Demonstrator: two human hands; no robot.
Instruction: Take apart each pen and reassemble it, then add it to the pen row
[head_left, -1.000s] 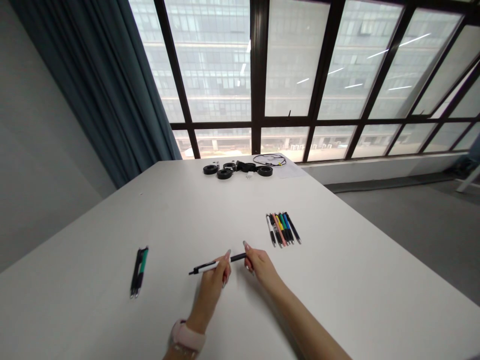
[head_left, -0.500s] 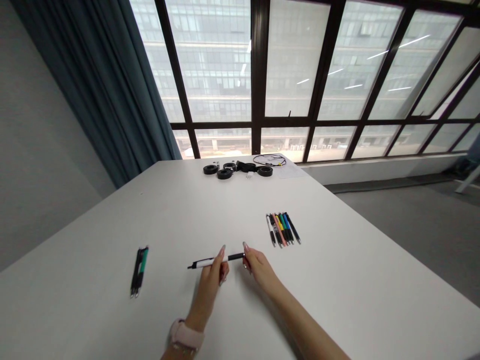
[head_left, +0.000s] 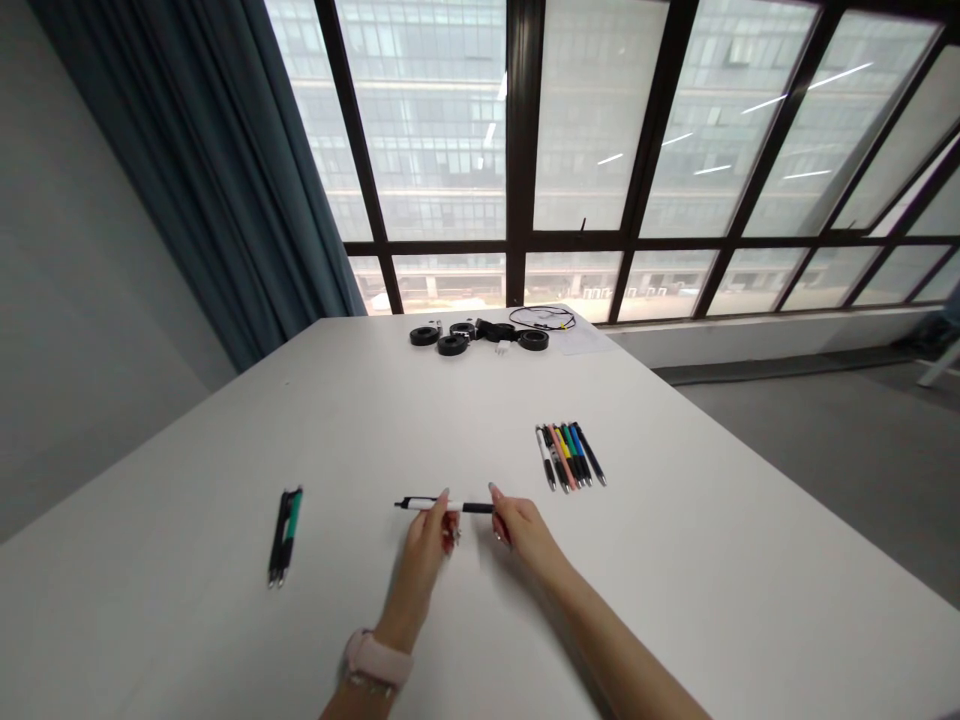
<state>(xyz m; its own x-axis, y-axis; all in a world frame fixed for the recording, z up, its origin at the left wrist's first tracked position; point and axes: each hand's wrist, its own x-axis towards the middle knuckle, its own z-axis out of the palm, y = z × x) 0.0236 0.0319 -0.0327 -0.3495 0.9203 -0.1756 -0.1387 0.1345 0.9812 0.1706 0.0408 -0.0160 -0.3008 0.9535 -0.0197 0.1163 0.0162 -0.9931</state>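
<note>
A white pen (head_left: 421,504) with a black grip and black clip lies level between my two hands, above the table. My left hand (head_left: 429,535) is closed round the middle of its white barrel. At its right end my right hand (head_left: 519,525) pinches the tip, which the fingers hide. To the right, beyond my right hand, several pens (head_left: 568,457) lie side by side in white, black, pink, yellow, green and blue. Off to the left of my left hand lie a black pen (head_left: 278,537) and a green pen (head_left: 292,530), close together.
The white table (head_left: 187,500) stretches toward the window. Near its far edge are several black rolls (head_left: 452,345), a thin black cable (head_left: 541,318) and a sheet of paper (head_left: 589,342). A blue curtain (head_left: 202,180) hangs at the left.
The pen has swung from slightly slanted to nearly level, its left end rising and shifting right. Both hands keep their hold on it. The view has shifted slightly.
</note>
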